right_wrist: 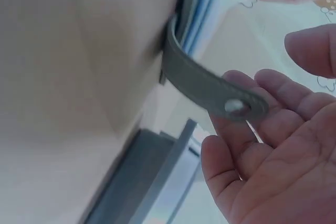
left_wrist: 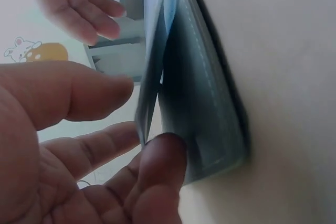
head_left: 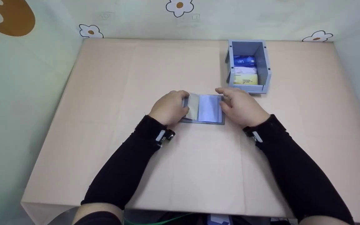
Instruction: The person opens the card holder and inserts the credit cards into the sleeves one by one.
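Observation:
A grey card holder (head_left: 203, 122) lies spread open on the table, pale clear sleeves (head_left: 208, 107) showing inside. My left hand (head_left: 168, 107) is at its left side, thumb and fingertips holding the edge of a raised sleeve leaf (left_wrist: 151, 72). Below that leaf, the stitched grey cover (left_wrist: 197, 98) shows in the left wrist view. At the right edge is my right hand (head_left: 243, 107), fingers loosely bent and gripping nothing. A strap with a metal snap (right_wrist: 210, 88) sticks out from the holder and overlaps those fingers in the right wrist view.
A grey-blue open bin (head_left: 267, 73) stands beyond my right hand, with a blue packet (head_left: 245, 61), a pale one and a yellow packet (head_left: 246, 79) inside. The cloth-covered table (head_left: 111, 87) meets walls at the back and both sides.

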